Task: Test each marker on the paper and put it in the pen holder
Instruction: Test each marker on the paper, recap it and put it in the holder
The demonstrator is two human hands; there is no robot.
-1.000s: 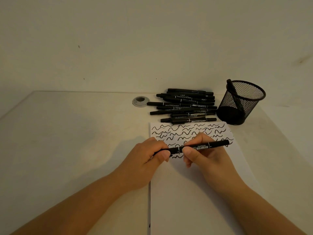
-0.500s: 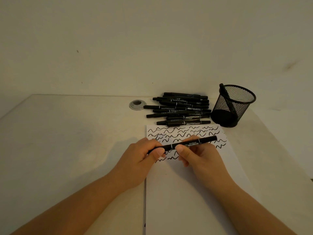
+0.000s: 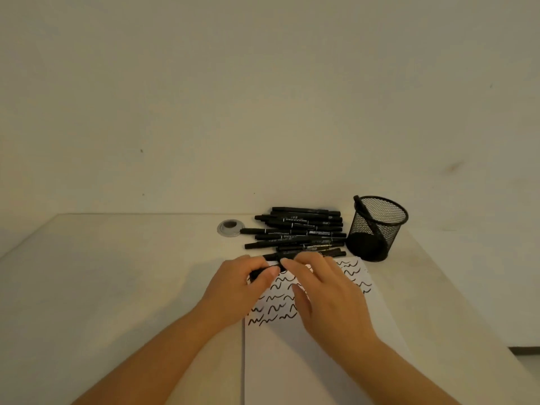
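Markers (image 3: 298, 229) lie in a loose black pile at the back of the desk (image 3: 117, 273), just left of the mesh pen holder (image 3: 377, 228); the holder shows only one marker leaning inside it, so I judge the sorting barely begun, with well over a dozen left; the paper (image 3: 306, 361) already carries several rows of wavy test strokes across its top part, its lower part blank; both hands meet at the paper's top edge, right by the nearest of the pile; the left hand (image 3: 242, 290) pinches a dark marker between thumb and fingers, while the right hand (image 3: 327, 296) reaches fingers forward over it, and whether it grips anything I cannot tell
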